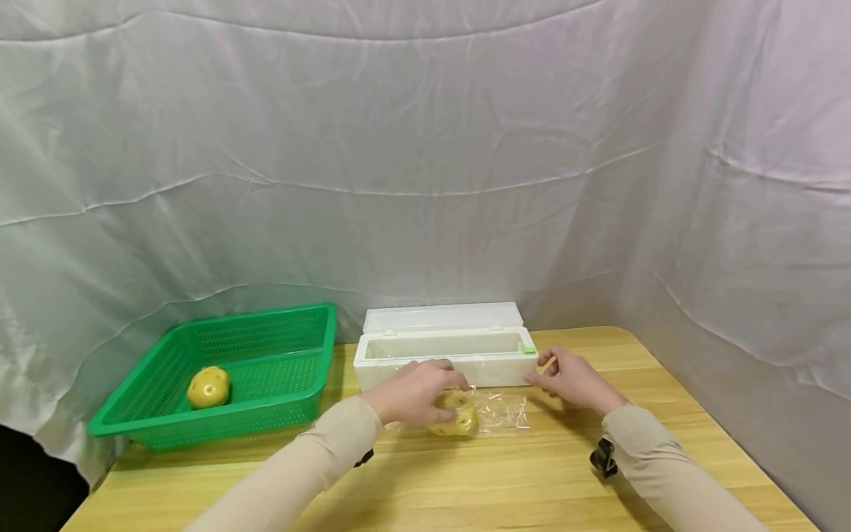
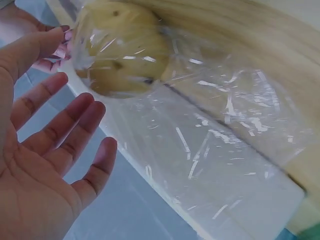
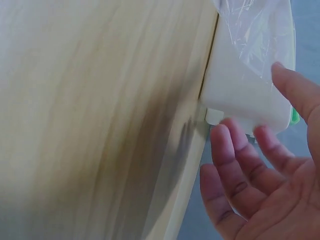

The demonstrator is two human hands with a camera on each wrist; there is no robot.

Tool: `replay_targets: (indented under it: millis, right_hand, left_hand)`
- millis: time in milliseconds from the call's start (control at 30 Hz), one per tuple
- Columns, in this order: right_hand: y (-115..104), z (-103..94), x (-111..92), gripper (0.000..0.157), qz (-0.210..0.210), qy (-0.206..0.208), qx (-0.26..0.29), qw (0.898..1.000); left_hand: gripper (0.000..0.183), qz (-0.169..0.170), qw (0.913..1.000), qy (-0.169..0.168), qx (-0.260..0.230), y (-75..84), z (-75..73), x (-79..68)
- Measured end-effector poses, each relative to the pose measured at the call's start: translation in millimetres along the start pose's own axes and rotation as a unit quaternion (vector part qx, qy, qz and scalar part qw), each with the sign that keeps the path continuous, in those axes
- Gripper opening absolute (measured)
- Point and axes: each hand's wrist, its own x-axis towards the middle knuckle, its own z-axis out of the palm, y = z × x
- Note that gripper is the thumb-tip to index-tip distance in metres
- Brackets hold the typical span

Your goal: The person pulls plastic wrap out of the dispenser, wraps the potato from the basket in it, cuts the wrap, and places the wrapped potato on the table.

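Observation:
On the table a yellow potato (image 1: pixel 463 420) lies under clear plastic wrap (image 1: pixel 507 411). The film also spreads across the front of a long white cling-film box (image 2: pixel 215 175). My left hand (image 1: pixel 415 391) is beside the potato, its fingers spread apart in the left wrist view; whether the thumb touches the film cannot be told. Close to the box's right end is my right hand (image 1: pixel 570 378), fingers loosely bent with nothing between them. The right wrist view shows that hand (image 3: pixel 270 185) by the box corner and the film (image 3: pixel 255 35).
A green basket (image 1: pixel 326 355) stands at the left with another potato (image 1: pixel 209 387) in it. The white box's lid (image 1: pixel 444 316) is raised at the back. A small green piece (image 1: pixel 530 350) sits at the box's right end. Grey cloth (image 1: pixel 425 162) hangs behind the wooden table (image 1: pixel 465 488).

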Motion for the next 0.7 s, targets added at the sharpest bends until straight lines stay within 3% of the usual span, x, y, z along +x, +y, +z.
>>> replay_targets:
  millis: [233, 467, 700]
  right_hand:
    - [-4.8, 1.6, 8.5, 0.079, 0.0, 0.024, -0.002, 1.0]
    - [-4.1, 7.7, 16.5, 0.069, -0.029, 0.051, 0.003, 0.998]
    - [-3.0, 13.9, 20.3, 0.062, -0.043, 0.066, 0.006, 0.997]
  left_hand:
    - [0.027, -0.013, 0.9985, 0.042, -0.034, -0.6, -11.4, 28.5]
    - [0.02, -0.027, 0.995, 0.08, -0.053, 3.6, -16.1, 66.6]
    - [0.022, -0.06, 0.9937, 0.085, -0.04, 12.0, -12.8, 95.2]
